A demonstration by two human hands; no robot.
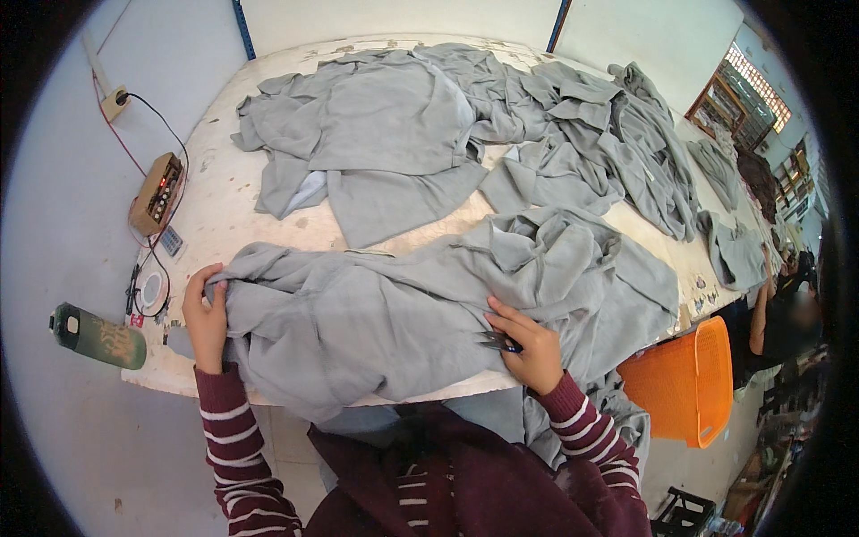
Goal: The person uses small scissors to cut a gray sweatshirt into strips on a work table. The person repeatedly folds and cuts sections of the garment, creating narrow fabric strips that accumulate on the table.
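A wide, crumpled garment of soft grey cloth (376, 327) lies along the near edge of the pale, worn wooden table (215, 210), spread directly in front of the person, with part of its lower edge hanging past the tabletop. The left hand (207, 311) grasps the cloth at its left end, thumb and fingers closed around a fold. The right hand (530, 349) holds a pair of small, dark thread snips (501, 342), its blades pointing left over the cloth, while the index finger reaches forward against the fabric (how tightly the snips are squeezed, I cannot tell). Beyond, a large heap of matching grey garments (385, 116) covers much of the far tabletop. A dark green cylindrical bottle (97, 337) is at the left corner, near a tan rectangular power box (157, 195). An orange plastic basket (676, 380) is beside the table's right side.
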